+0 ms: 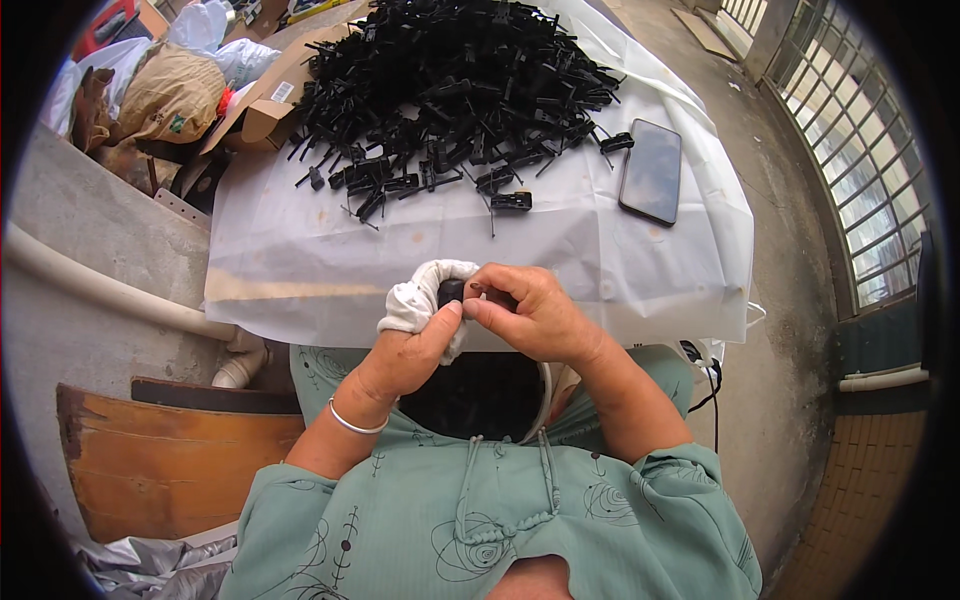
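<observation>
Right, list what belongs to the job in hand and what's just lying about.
Seemingly in the job:
black piece in left hand, right hand beside it
white cloth at left hand
heap of black parts

Seemingly just lying about:
phone
brown board
brown bag

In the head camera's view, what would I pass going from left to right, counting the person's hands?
Brown sack → left hand → right hand → phone → barred window.
</observation>
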### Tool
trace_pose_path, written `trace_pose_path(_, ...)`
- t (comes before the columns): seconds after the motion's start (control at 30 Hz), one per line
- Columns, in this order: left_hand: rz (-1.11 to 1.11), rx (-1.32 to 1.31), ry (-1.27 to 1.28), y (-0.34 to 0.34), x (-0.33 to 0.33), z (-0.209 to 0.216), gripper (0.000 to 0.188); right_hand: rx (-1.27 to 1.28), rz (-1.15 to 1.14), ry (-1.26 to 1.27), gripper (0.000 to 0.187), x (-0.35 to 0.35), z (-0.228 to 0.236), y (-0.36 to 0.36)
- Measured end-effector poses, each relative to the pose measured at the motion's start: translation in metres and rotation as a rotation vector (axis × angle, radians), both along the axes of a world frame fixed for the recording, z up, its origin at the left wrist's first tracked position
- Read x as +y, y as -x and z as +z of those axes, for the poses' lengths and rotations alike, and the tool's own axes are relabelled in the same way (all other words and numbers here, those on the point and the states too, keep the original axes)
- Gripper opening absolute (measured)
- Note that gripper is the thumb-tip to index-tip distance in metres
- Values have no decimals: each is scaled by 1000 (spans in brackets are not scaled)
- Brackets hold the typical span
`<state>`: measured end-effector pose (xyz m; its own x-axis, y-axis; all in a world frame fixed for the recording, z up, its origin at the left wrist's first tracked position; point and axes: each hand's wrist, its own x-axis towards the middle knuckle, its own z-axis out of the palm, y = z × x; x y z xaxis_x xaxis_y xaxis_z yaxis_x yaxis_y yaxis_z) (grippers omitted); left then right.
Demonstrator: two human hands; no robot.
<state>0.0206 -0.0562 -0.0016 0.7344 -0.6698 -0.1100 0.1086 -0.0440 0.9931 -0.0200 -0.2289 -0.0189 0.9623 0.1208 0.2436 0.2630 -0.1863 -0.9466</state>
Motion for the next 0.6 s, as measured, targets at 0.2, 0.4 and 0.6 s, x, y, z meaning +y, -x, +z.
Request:
trace_pose_path(0.2, 149, -169, -95, 0, -3, -8, 25, -89, -29, 115, 21, 3, -5, 1)
trace_pose_path(0.4, 107, -569, -106, -1, -7, -11, 24, -51, -78, 102, 19, 13, -7, 0)
trace_pose_path(0.6, 188, -719, -180, 5, 1, -14, 23, -159, -145, 106, 19, 36, -16, -2)
